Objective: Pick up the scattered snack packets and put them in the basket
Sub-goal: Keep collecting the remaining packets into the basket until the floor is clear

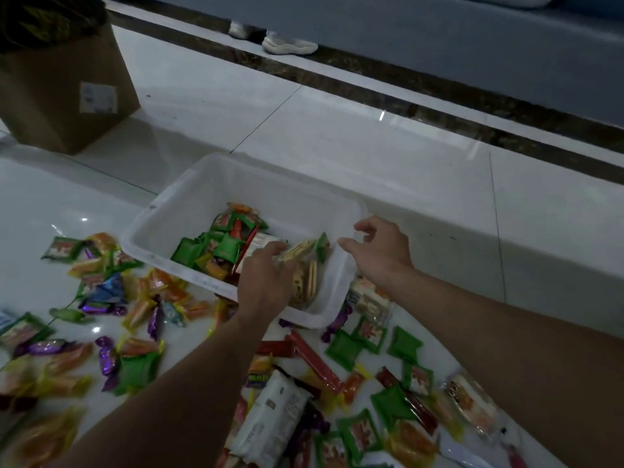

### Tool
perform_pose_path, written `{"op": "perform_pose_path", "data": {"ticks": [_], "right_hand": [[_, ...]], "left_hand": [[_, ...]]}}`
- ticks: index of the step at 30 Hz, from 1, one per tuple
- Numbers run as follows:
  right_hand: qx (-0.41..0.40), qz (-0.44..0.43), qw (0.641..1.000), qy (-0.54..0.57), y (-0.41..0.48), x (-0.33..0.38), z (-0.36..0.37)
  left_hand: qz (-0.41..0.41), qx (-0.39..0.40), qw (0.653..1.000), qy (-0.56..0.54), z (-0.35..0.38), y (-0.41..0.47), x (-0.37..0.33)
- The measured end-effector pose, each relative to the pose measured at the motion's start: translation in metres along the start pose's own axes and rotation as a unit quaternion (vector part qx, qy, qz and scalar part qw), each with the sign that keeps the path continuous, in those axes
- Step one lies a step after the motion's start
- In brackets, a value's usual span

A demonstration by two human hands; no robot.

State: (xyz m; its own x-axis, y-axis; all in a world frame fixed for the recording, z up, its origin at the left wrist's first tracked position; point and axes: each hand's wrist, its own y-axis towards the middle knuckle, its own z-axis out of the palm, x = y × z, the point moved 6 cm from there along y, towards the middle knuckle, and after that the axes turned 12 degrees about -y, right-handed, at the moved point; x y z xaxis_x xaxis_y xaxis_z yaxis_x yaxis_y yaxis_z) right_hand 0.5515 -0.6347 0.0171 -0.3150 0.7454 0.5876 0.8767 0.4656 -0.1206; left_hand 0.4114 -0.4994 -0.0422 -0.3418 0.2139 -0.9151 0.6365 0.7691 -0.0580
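Observation:
A white plastic basket [162, 211] stands on the glossy tiled floor, with several green and orange snack packets [226, 246] inside. My left hand [266, 282] reaches into the basket's near right corner and grips a clear packet of biscuits [305, 282]. My right hand [378, 251] hovers over the basket's right rim with loosely curled fingers that hold nothing. Scattered packets lie around the basket: orange, purple and green ones [101, 292] on the left, green squares [342, 349] and red sticks [317, 363] in front, and a long white packet [273, 417] between my forearms.
A brown cardboard box [64, 96] stands at the far left. A dark floor strip [371, 92] runs diagonally behind the basket, and a person's pale shoes [290, 45] rest beyond it. Bare white tiles [439, 197] stretch to the right of the basket.

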Motion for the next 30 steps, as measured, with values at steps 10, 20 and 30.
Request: {"op": "perform_pose_path", "data": {"ticks": [10,20,30], "right_hand": [[0.010,-0.014,0.999,0.043,-0.067,-0.074,-0.080],[-0.061,0.106,0.987,0.103,-0.165,-0.235,-0.150],[-0.093,0.271,0.954,0.089,-0.285,-0.376,-0.165]], "left_hand": [[0.047,0.050,0.993,-0.100,0.052,-0.054,-0.064],[0.118,0.194,0.968,-0.106,0.181,-0.147,-0.106],[0.075,0.365,0.926,-0.061,0.298,-0.263,-0.055]]}}
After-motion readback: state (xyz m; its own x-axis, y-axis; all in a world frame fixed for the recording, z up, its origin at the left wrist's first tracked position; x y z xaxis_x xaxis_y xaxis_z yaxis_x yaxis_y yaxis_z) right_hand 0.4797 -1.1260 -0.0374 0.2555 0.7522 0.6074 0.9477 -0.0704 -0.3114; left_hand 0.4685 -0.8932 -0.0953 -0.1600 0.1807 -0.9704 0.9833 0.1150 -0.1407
